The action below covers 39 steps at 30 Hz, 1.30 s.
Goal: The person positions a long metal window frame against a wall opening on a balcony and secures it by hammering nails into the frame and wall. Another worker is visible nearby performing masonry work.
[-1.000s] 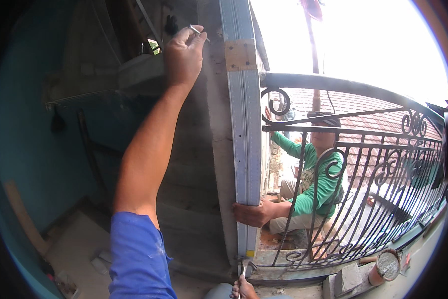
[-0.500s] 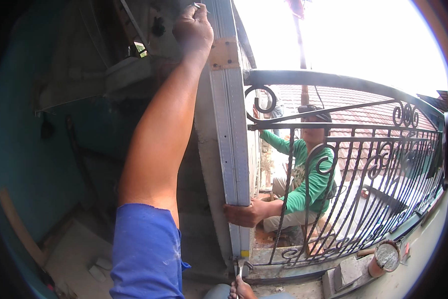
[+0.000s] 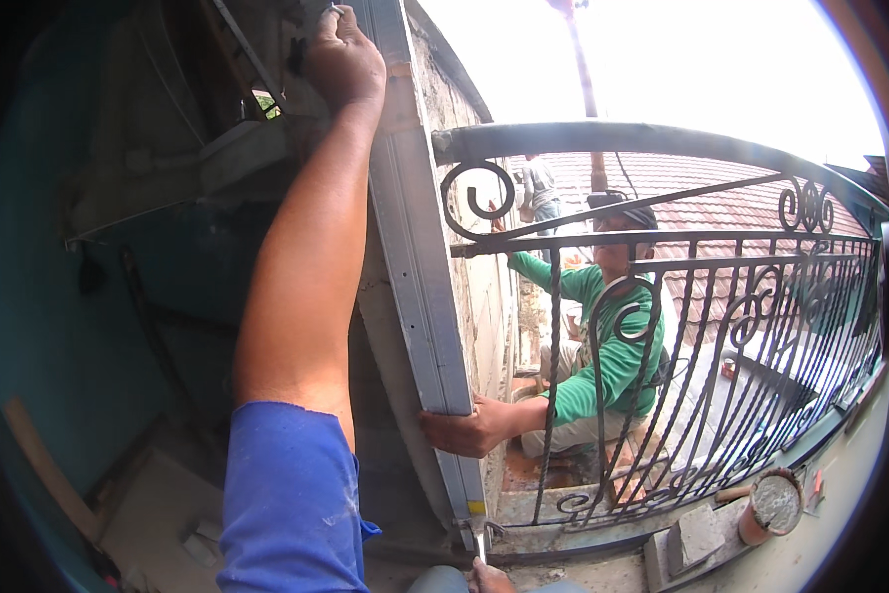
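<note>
My left hand (image 3: 345, 61) is raised at the top, closed beside the upper part of a pale metal door frame post (image 3: 420, 267). A small shiny piece (image 3: 337, 9) shows at its fingertips, too small to name. Low down, by the foot of the post, my right hand (image 3: 491, 579) is closed round a hammer (image 3: 481, 542), whose lower part is hidden. A co-worker (image 3: 617, 336) in a green sleeve crouches behind the railing. That person's hand (image 3: 469, 427) grips the lower part of the post.
A black wrought-iron railing (image 3: 696, 237) runs right from the post. A bucket of grey mortar (image 3: 772, 506) stands near grey blocks (image 3: 696, 539) at lower right. A wooden plank (image 3: 49, 465) leans at left. Another person (image 3: 540, 188) is farther back.
The post has shifted left in view and leans more, with my left hand and the co-worker's hand along it. My right hand and hammer sit slightly lower and farther right.
</note>
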### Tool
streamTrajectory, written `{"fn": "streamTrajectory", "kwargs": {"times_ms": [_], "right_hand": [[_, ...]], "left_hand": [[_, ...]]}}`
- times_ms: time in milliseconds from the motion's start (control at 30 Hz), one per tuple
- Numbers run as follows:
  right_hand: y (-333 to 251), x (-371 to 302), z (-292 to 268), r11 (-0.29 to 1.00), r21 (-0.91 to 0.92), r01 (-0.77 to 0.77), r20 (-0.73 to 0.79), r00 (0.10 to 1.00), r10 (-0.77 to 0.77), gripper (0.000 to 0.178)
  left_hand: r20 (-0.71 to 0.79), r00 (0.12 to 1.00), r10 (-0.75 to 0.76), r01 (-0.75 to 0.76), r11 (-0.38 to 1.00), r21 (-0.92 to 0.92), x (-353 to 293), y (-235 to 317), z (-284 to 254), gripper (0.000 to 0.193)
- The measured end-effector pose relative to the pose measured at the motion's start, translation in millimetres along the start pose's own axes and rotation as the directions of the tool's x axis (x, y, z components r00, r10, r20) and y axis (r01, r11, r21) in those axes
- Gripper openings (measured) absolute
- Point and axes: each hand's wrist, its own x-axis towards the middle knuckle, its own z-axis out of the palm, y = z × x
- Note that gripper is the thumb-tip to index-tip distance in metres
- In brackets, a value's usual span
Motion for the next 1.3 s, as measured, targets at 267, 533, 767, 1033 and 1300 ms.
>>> {"fn": "streamTrajectory", "kwargs": {"times_ms": [267, 533, 767, 1033, 1300], "right_hand": [[-100, -62, -68, 0.831, -0.185, 0.524, -0.041, 0.841, -0.540, 0.040], [-267, -113, -56, 0.562, -0.066, 0.824, -0.123, 0.552, -0.824, 0.051], [-406, -111, -65, 0.122, -0.396, 0.910, 0.006, 0.136, -0.991, 0.061], [-489, -125, -37, 0.130, -0.092, 0.987, 0.020, 0.133, -0.991, 0.057], [-492, -125, -40, 0.178, -0.038, 0.983, -0.031, 0.177, -0.984, 0.052]], "left_hand": [[0.014, 0.996, -0.088, 0.088, 0.996, 0.023, 0, 5, -1, 0.021], [0.025, 0.992, -0.122, 0.119, 0.986, 0.118, -7, 27, -6, 0.025], [0.030, 0.993, -0.114, 0.114, 0.993, -0.011, -8, 34, -13, 0.023], [0.017, 0.990, -0.141, 0.141, 0.990, -0.002, -11, 27, -7, 0.023], [-0.015, 0.969, -0.248, 0.236, 0.938, -0.255, -13, 24, -2, 0.023]]}}
